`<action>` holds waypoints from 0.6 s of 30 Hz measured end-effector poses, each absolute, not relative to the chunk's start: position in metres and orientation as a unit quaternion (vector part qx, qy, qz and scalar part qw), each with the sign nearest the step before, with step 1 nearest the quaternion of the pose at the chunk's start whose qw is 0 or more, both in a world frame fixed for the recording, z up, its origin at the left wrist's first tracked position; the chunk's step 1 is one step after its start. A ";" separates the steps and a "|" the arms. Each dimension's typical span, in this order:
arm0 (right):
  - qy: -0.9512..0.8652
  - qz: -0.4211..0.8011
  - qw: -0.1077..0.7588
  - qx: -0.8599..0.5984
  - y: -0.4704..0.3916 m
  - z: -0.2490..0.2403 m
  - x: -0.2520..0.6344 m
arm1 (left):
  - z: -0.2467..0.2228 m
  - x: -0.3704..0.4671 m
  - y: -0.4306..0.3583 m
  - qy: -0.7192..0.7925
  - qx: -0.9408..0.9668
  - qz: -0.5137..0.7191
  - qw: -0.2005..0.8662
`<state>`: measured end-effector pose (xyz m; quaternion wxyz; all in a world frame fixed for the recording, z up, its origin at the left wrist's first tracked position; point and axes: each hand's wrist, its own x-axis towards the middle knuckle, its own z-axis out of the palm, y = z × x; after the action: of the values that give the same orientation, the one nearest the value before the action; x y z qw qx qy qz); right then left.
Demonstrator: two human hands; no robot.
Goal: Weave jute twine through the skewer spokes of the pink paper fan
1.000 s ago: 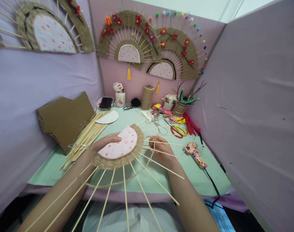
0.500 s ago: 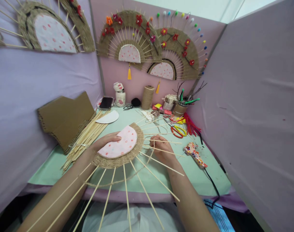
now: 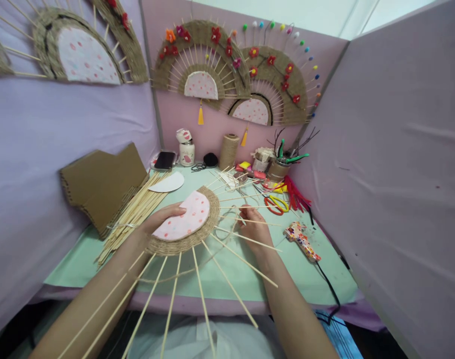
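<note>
My left hand (image 3: 160, 219) grips a half-round woven fan (image 3: 178, 245) by its flat side, thumb lying on the pink spotted cloth (image 3: 190, 214) in its centre. Rows of twine edge the cloth, and thin bamboo sticks (image 3: 227, 279) fan out from it toward me and to the right. A loose strand of twine (image 3: 186, 272) runs across the lower sticks and up to the right. Beyond the fan's right edge, my right hand (image 3: 254, 227) is closed among the stick ends, its fingertips pinching the twine.
A bundle of bamboo sticks (image 3: 132, 214) and folded cardboard (image 3: 100, 184) lie left. Behind stand a twine spool (image 3: 229, 151) and a white jar (image 3: 187, 153). Scissors (image 3: 276, 204) and a flower-patterned glue gun (image 3: 302, 242) with a cord lie right. Finished fans (image 3: 201, 30) hang on the wall.
My right hand has moved slightly up and away from the fan's rim, drawing the twine with it. The fan has turned and risen a little in my left hand.
</note>
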<state>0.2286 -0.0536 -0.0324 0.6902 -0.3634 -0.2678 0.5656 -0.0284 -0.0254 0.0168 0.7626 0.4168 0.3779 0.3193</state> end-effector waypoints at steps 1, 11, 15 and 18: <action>-0.255 0.558 0.699 -0.367 -0.052 -0.033 0.230 | 0.018 -0.027 -0.026 0.383 0.415 0.323 0.760; -0.273 0.564 0.696 -0.351 -0.052 -0.034 0.230 | 0.019 -0.021 -0.024 0.369 0.421 0.322 0.764; -0.306 0.551 0.684 -0.367 -0.052 -0.037 0.230 | 0.018 -0.020 -0.023 0.369 0.418 0.315 0.768; -0.318 0.546 0.675 -0.380 -0.052 -0.038 0.229 | 0.016 -0.020 -0.023 0.363 0.418 0.307 0.774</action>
<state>0.2291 -0.0523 -0.0376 0.6752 -0.3800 -0.3179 0.5464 -0.0201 -0.0226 0.0163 0.7745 0.4180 0.3625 0.3067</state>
